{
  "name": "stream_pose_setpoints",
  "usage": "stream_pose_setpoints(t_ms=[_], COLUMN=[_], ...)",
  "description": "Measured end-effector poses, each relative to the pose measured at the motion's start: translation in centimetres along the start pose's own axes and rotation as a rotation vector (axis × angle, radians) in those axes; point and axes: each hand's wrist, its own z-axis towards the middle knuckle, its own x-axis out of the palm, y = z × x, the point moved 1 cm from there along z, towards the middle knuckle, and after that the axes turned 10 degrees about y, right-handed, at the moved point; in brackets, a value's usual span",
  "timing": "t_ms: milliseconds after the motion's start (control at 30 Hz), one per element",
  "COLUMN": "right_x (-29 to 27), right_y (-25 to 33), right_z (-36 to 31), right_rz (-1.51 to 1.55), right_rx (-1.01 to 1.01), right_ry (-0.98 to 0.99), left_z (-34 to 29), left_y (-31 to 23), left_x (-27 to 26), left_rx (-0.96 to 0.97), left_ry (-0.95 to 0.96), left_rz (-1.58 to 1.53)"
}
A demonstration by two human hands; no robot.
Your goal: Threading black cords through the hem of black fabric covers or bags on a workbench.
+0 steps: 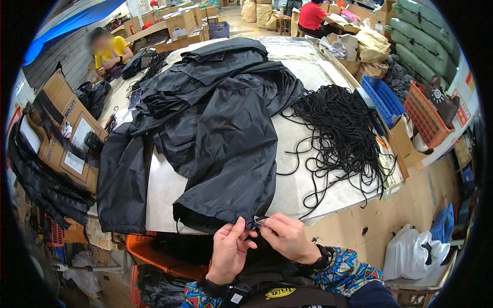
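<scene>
The person's left hand (231,250) pinches the hem of a black shiny-fabric garment (226,138) between thumb and forefinger, at the table's (165,195) near edge. The right hand (288,239), fingers closed, grips a small silvery piece (258,220) at that hem, its kind unclear. Black cords (339,136) lie heaped to the right.

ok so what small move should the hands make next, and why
Probably a gentle pull by the right hand on the small silvery piece, while the left hand steadies the black garment: the right fingertips seem to hold that piece at the garment's edge, and the left thumb sits close beside it.
</scene>
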Motion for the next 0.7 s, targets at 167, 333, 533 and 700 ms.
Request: stream_pose_setpoints(t_ms=[167,333,533,700], right_x=[-0.3,-1.9,-2.5,-1.3], right_y=[-0.1,1.1,1.3,1.2], right_z=[-0.1,0.0,0.2,0.2], right_rz=[-0.008,-0.252,-0.389,-0.398], right_rx=[0.006,-0.013,-0.062,-0.008], right_ry=[0.094,0.318,0.498,0.440], left_z=[0.9,1.2,1.1,0.9], left_y=[1.0,1.0,1.3,1.8], left_x=[-0.1,0.1,0.3,0.5], left_rx=[0.037,0.057,0.109,0.241], left_ry=[-0.110,-0.151,-0.162,-0.149], left_rz=[-0.021,0.035,0.104,0.268])
